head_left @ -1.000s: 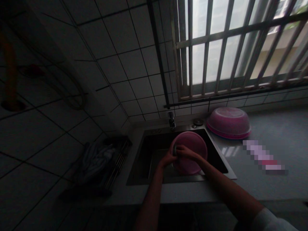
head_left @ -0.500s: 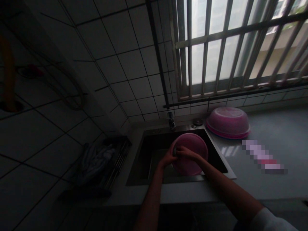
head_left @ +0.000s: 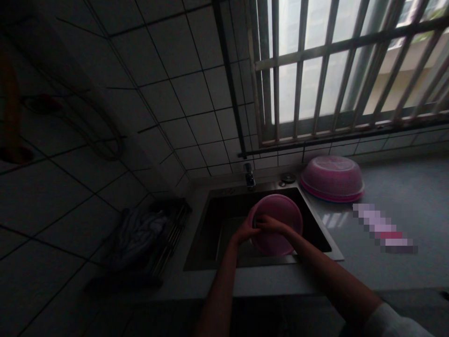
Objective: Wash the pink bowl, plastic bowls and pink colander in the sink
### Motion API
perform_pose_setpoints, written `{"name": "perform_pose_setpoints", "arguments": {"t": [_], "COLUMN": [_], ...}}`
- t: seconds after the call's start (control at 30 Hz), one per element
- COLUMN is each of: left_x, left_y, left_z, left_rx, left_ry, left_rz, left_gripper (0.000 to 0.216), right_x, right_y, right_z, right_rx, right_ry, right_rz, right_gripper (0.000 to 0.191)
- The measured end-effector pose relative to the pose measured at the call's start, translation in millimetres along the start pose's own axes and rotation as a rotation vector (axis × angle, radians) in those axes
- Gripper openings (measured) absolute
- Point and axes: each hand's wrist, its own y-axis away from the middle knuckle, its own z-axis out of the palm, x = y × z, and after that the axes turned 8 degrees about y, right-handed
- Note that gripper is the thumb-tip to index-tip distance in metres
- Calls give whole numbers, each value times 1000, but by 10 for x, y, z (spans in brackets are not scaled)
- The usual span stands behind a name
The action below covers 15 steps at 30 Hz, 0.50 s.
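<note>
A pink plastic basin [head_left: 286,213] sits tilted in the metal sink [head_left: 206,229], its opening facing me. My left hand [head_left: 244,231] is closed on the basin's left rim. Inside the basin, my right hand [head_left: 269,223] presses a small dark pad [head_left: 255,221], perhaps a scouring pad, against the wall near that same rim. The two hands meet there, and the dim light hides most of the fingertips. Behind the basin stands a chrome faucet [head_left: 249,177].
Upside down on the counter right of the sink lies another pink basin [head_left: 333,178]. A blurred-out packet-like item [head_left: 382,227] is nearer me. On the left, a striped cloth [head_left: 140,229] rests on a dark rack [head_left: 171,234]. A drain stopper [head_left: 288,178] sits behind the sink.
My right hand has shifted very slightly along the basin's inner wall. The basin and my left hand stay nearly where they were.
</note>
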Motion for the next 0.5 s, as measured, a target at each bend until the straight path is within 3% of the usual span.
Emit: {"name": "perform_pose_setpoints", "arguments": {"t": [0.07,0.2,0.27,0.33,0.5], "left_x": [17,45,37,9,-45], "left_y": [6,2,-2,-2,24], "left_z": [0,29,40,39,19], "left_rx": [-2,26,55,68,75], "left_ry": [-13,12,36,48,68], "left_rz": [-10,-31,-50,-73,-103], "left_gripper": [109,114,111,106,107], "right_x": [2,-89,-165,-238,-318], "right_y": [-5,-32,-24,6,103], "right_z": [-20,-269,-349,-322,-32], "right_rx": [64,440,538,494,40], "right_ry": [-16,-95,-124,-157,-162], "right_rz": [-6,-12,-7,-19,5], "right_gripper": [19,20,24,27,25]}}
